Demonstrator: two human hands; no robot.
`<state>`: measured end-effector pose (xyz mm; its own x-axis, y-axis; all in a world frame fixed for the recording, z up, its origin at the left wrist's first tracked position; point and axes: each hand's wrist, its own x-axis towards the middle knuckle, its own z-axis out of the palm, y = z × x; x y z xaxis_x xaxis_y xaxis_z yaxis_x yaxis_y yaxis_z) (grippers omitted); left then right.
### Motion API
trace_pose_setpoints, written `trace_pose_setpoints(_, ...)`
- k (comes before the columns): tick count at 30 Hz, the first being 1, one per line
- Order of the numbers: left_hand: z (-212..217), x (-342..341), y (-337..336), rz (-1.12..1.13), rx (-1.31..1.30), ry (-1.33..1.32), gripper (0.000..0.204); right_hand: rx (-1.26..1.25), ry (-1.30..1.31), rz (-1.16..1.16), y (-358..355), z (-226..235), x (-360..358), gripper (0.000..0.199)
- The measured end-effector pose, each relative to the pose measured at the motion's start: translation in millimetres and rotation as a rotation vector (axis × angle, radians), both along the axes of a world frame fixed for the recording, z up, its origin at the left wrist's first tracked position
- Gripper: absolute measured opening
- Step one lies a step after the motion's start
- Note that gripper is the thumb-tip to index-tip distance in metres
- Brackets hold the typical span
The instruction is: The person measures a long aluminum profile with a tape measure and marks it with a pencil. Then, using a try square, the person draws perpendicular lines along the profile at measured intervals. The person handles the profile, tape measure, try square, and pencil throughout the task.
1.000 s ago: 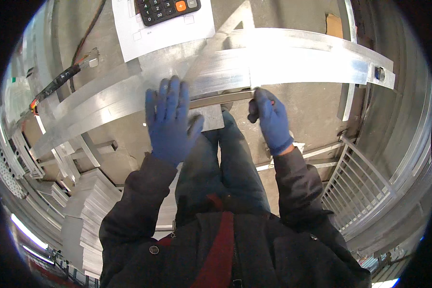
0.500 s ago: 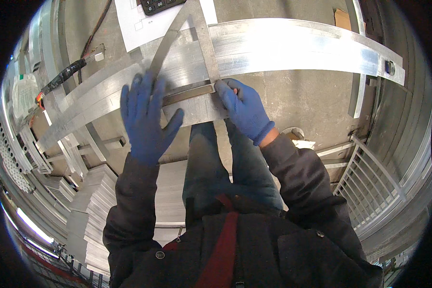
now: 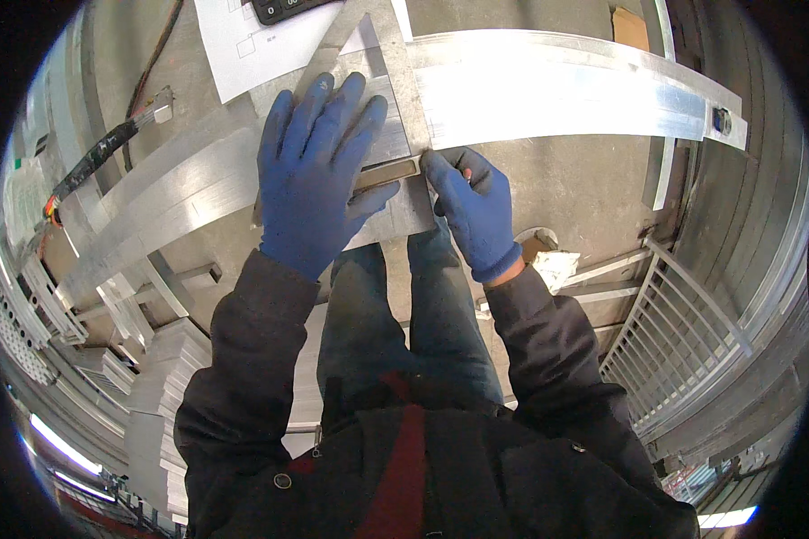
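From here I've got a black calculator (image 3: 288,9) on a white sheet (image 3: 259,47) up top, a black-handled tool (image 3: 99,159) at left, a brown scrap (image 3: 630,30) top right and a barred frame (image 3: 699,296) lower right.

Place: a metal workshop, as I read it through the head camera.
Bars (image 3: 557,90): long, bare, shiny metal, running across my view.
Triangle (image 3: 409,90): metal, lying over the bars.
Paper (image 3: 252,58): printed outlines, a calculator (image 3: 292,7) on it.
Left side: I see stacked pale panels (image 3: 171,359) and a metal sheet full of holes (image 3: 18,337).
Right side: a barred frame (image 3: 674,332).
Lighting: bright tubes (image 3: 66,445), lower left.
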<state>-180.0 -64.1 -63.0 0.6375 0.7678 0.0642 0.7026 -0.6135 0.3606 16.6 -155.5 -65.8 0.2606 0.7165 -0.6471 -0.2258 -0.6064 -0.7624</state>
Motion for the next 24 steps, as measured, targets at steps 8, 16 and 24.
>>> trace_pose_setpoints(8, -4, -5, 7, -0.064, 0.005, 0.002, 0.086, 0.05, 0.046, -0.114, -3, -11, -6, 0.02)
trace_pose_setpoints(16, -2, -27, 6, 0.079, 0.012, 0.026, 0.103, 0.072, 0.068, -0.099, -5, -13, -8, 0.016)
trace_pose_setpoints(24, -8, -7, 6, -0.02, -0.01, -0.017, 0.092, 0.023, 0.128, -0.075, -5, -12, -2, 0.015)
